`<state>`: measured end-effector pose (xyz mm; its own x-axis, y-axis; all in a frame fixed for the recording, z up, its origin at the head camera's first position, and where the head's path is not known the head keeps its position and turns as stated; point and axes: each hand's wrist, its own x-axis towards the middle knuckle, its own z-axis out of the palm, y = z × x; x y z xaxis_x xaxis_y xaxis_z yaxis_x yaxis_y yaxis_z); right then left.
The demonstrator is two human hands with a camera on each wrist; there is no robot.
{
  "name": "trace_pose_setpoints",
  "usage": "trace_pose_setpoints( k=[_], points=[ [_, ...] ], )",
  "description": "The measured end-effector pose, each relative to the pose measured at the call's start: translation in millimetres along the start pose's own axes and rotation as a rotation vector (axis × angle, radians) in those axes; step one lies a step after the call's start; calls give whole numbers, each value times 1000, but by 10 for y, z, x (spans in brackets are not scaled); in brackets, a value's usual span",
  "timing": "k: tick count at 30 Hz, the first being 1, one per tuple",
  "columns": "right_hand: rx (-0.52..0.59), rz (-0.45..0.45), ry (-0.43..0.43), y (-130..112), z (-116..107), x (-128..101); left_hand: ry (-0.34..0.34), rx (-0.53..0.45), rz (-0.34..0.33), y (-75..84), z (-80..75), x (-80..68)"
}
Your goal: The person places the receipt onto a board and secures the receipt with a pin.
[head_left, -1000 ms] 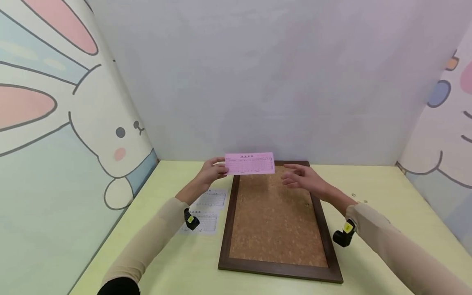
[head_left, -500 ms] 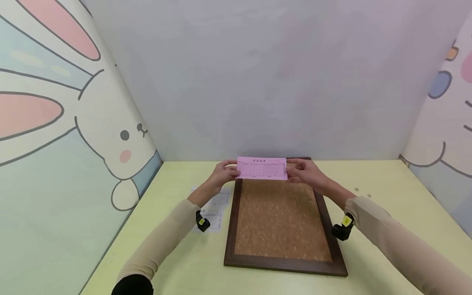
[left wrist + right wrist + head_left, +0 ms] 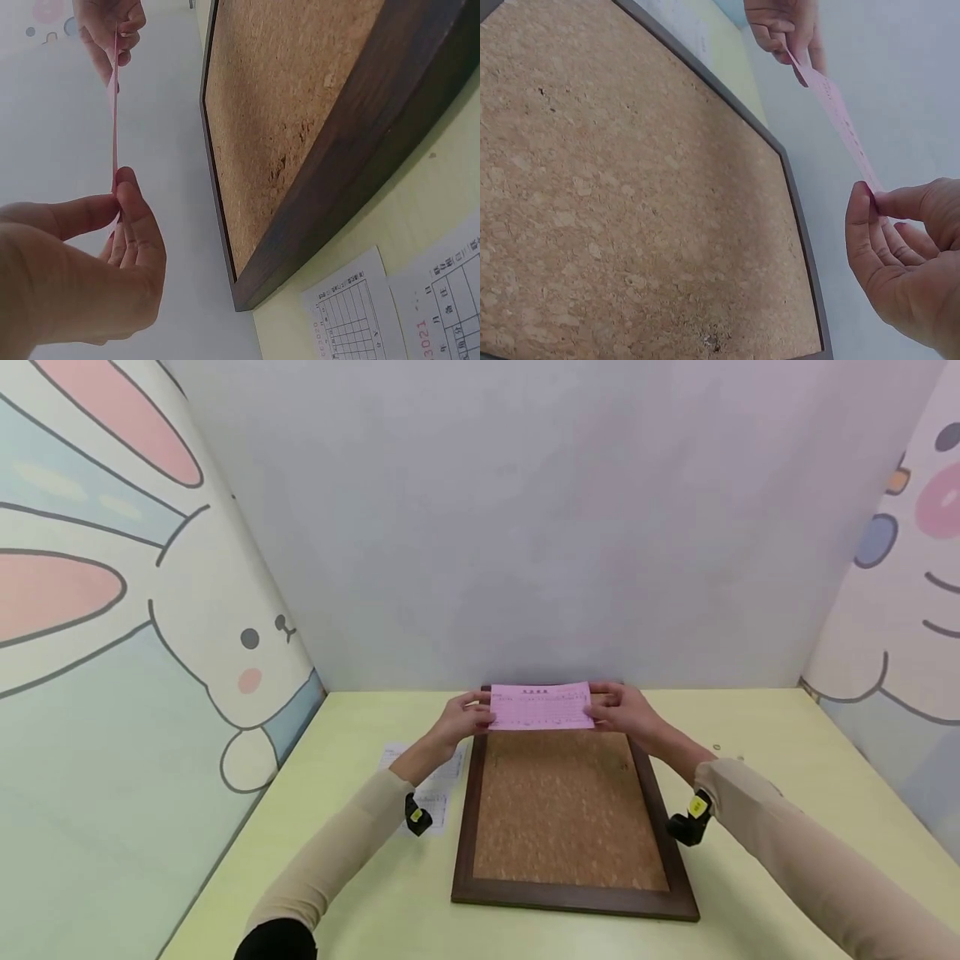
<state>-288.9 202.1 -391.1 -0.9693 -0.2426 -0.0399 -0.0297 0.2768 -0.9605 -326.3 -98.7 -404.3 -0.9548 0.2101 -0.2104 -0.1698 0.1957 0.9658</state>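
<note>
Pink slip (image 3: 542, 707) pinched both ends, above cork board (image 3: 567, 814) far edge.

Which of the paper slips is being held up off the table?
The pink slip, pinched between left hand and right hand; the white slips lie flat.

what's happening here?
A person holds a pink slip stretched between both hands, the left hand and right hand each pinching one end. It hangs just above the far end of a framed cork board on the yellow table. White printed slips lie left of the board.
</note>
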Motion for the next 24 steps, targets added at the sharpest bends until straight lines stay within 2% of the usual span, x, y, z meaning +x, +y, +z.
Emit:
trace_pose_setpoints(
  k=[7, 13, 24],
  points=[
    [-21, -11, 2, 182, -68, 3, -28, -7, -4, -124, 81, 41],
    [-38, 63, 28, 362, -125, 13, -17, 14, 4, -234, 148, 70],
    [-17, 88, 29, 585, -144, 26, -33, 35, 12, -296, 192, 125]
  ],
)
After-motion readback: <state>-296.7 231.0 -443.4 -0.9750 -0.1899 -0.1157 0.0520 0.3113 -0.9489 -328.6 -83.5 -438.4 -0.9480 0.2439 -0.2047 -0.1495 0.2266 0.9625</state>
